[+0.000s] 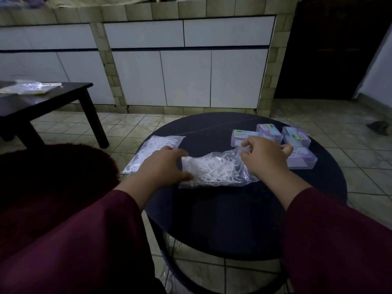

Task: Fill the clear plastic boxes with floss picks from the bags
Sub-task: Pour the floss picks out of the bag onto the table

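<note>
I see a crinkly clear plastic bag full of thin white floss picks (pixel 216 170) lying near the middle of the round dark table (pixel 233 219). The picks inside look like a tangle of little curved sticks. My left hand (pixel 163 168) grips the bag's end at 9 o'clock, with its fingers and thumb curled round the plastic. My right hand (pixel 265 158) pinches the bag's other end, at 2 o'clock on the bag, and lifts that wrinkled edge a little off the table.

A second flat clear bag of white floss picks (pixel 152 151) lies on the table at 10 o'clock from the first bag, partly under my left hand.

Four small clear plastic boxes with rounded corners and shiny coloured labels (pixel 284 143) sit close together at 2 o'clock on the table, just past my right hand. Their lids look closed, and I cannot tell if anything is in them.

Both my arms wear soft dark red sleeves (pixel 339 240).

A fuzzy dark red seat (pixel 53 177) is at 9 o'clock from the table. Far off at 10 o'clock stands a dark square table (pixel 42 102) with another shiny plastic bag (pixel 31 88) on it. The floor has pale square tiles (pixel 371 166), and white smooth cupboard doors (pixel 186 77) stand at 12 o'clock.
</note>
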